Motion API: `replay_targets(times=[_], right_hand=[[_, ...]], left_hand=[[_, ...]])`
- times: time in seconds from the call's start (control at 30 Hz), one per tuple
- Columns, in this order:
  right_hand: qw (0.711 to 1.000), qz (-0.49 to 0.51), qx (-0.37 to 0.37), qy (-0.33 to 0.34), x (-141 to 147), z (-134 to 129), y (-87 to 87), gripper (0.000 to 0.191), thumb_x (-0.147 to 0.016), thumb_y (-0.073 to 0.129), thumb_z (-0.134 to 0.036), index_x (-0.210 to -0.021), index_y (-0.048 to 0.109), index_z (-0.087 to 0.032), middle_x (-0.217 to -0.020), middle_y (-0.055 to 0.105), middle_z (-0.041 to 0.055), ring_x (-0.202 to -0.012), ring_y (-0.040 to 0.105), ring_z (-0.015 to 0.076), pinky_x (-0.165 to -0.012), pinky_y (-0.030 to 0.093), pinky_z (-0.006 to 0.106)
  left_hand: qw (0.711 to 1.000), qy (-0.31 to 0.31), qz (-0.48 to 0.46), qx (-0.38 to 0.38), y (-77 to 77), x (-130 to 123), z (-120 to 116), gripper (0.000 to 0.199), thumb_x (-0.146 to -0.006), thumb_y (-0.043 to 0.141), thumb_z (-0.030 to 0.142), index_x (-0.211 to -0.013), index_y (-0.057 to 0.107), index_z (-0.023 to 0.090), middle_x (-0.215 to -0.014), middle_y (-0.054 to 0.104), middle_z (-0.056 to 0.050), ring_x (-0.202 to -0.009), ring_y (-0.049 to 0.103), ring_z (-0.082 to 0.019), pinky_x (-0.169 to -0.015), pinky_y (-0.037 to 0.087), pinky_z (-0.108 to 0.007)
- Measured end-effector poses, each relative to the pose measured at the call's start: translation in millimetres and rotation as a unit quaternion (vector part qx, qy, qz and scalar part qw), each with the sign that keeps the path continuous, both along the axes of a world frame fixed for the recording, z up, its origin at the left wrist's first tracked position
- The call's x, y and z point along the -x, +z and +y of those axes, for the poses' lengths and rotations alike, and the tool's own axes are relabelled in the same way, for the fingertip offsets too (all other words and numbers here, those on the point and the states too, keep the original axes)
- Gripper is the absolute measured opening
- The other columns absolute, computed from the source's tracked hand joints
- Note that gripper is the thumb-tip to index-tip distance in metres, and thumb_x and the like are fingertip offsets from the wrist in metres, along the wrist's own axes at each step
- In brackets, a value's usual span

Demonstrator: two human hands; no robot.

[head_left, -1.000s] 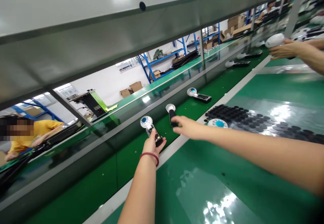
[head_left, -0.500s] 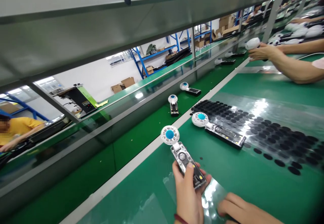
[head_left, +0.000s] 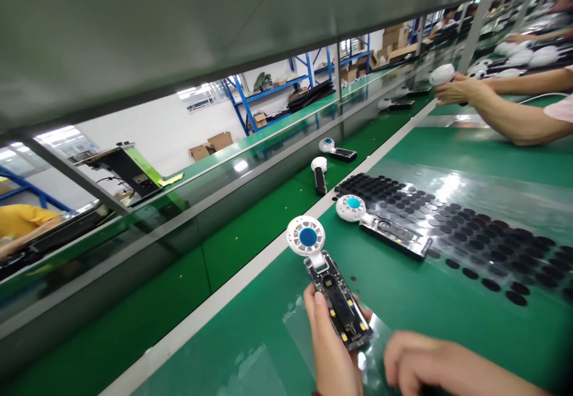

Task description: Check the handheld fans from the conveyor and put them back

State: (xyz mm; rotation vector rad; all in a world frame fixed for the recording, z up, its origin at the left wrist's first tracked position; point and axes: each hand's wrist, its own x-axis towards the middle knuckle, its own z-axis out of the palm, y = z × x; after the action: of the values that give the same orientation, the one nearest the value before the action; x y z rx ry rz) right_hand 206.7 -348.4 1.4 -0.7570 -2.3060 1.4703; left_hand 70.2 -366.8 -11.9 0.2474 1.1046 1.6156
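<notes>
My left hand (head_left: 329, 348) holds a black device (head_left: 341, 306) with a visible circuit board and a round white head with a blue centre; its fingers wrap round the lower body. To the right, my right hand (head_left: 416, 360) is curled low over a clear plastic sheet (head_left: 378, 330), blurred, and whether it pinches anything is hidden. A second device (head_left: 394, 235) with a blue-centred head lies on the green mat, beyond my hands. Beside it, a clear sheet bears rows of black discs (head_left: 474, 235).
Several similar devices lie on the green conveyor, the nearest (head_left: 319, 175) face down. A co-worker's hands (head_left: 465, 90) hold a white-headed device at the upper right. A pale rail (head_left: 250, 265) divides mat and conveyor. A metal hood (head_left: 179, 38) overhangs the top.
The thumb of my left hand has shifted from the device's face to its side, and the device is turned slightly. My right hand has moved slightly. A different device occupies the nearest conveyor spot.
</notes>
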Motion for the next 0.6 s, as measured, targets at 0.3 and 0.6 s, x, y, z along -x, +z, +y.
replay_targets(times=[0.3,0.6], right_hand=[[0.981,0.017,0.09,-0.174,45.7,52.6,45.6,0.015,-0.078,0.048,-0.024,-0.064,0.052,-0.021,-0.12,0.047,0.0018,-0.109,0.048,0.0238,-0.079,0.047,0.032],[0.988,-0.059,-0.022,-0.139,50.2,50.6,51.4,0.018,-0.083,0.039,-0.01,-0.069,0.044,-0.021,-0.097,0.052,-0.0017,-0.084,0.055,0.0147,-0.075,0.041,0.028]], left_hand=[[1.0,0.01,0.012,0.026,1.4,-1.1,1.2,0.031,-0.088,0.033,0.04,-0.114,0.035,0.024,-0.069,0.063,-0.001,-0.056,0.061,-0.017,-0.054,0.048,-0.027],[0.991,0.016,0.083,0.102,0.6,0.3,-1.2,0.043,-0.082,0.041,0.047,-0.116,0.036,0.022,-0.102,0.059,-0.007,-0.073,0.064,-0.02,-0.065,0.05,-0.029]])
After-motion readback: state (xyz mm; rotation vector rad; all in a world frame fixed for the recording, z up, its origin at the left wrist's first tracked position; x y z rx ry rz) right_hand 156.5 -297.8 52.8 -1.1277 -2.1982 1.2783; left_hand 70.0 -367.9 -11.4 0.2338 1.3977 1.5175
